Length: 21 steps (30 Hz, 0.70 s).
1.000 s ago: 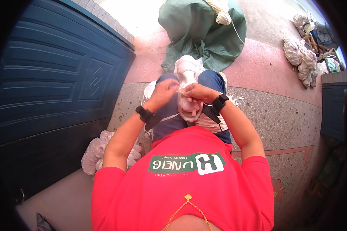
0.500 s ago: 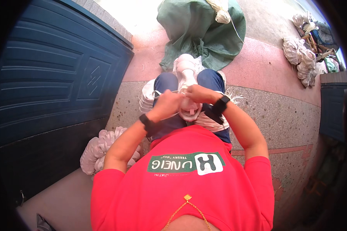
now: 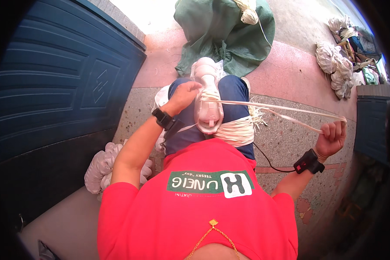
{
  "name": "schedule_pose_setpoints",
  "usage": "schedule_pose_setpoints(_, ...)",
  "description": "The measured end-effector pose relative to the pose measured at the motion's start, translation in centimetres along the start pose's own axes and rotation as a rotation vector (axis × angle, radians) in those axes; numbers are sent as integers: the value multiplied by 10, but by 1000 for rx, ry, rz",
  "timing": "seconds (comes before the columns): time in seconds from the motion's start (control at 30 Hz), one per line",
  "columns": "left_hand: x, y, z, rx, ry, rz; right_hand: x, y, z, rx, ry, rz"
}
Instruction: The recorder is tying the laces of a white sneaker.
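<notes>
So the biggest thing here is the dark blue panelled metal door (image 3: 52, 86) filling the whole left side, with the speckled terrazzo floor (image 3: 286, 134) running from its foot out to the right edge. At the far edge of the floor lies a big crumpled green woven sack (image 3: 221, 30) with a ball of pale cord sitting on top of it. Off in the far right corner there's a heap of whitish tied bundles (image 3: 336, 69), and another pale bundle of the same stuff (image 3: 102, 162) sits on the floor right by the door, just beside the person's left elbow.

The person in the red shirt is sitting with one leg crossed, so a pale pink sneaker (image 3: 209, 104) rests sole-up on the blue-jeaned knee. A thick coil of cream-coloured flat strips (image 3: 236, 130) is wound on the lap, touching the heel end of the shoe.

From the shoe, a long cream strip (image 3: 286, 112) stretches taut out to the right. The right hand (image 3: 332, 136) is out wide, grip clenched around the far end of that strip. The left hand (image 3: 184, 95) is at the shoe's left side, fingers closed on the strip where it meets the sole. Both wrists have black bands.
</notes>
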<state>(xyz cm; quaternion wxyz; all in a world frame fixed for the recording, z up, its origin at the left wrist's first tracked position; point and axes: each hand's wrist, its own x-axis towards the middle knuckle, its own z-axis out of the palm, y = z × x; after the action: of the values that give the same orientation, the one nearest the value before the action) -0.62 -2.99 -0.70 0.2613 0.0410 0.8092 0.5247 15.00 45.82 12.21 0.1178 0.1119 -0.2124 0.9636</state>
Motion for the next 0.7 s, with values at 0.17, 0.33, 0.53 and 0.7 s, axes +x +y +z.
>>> schedule_pose_setpoints(0.17,2,11,2,283,-179,43,-13,-5,10,-423,162,-28)
schedule_pose_setpoints(0.33,10,11,6,417,-317,162,-14,-12,23,-669,133,-119)
schedule_pose_setpoints(0.53,23,28,2,565,-495,199,-5,-10,29,-645,-12,-194)
schedule_pose_setpoints(0.7,23,40,-6,602,-549,170,2,-5,25,-691,38,-168)
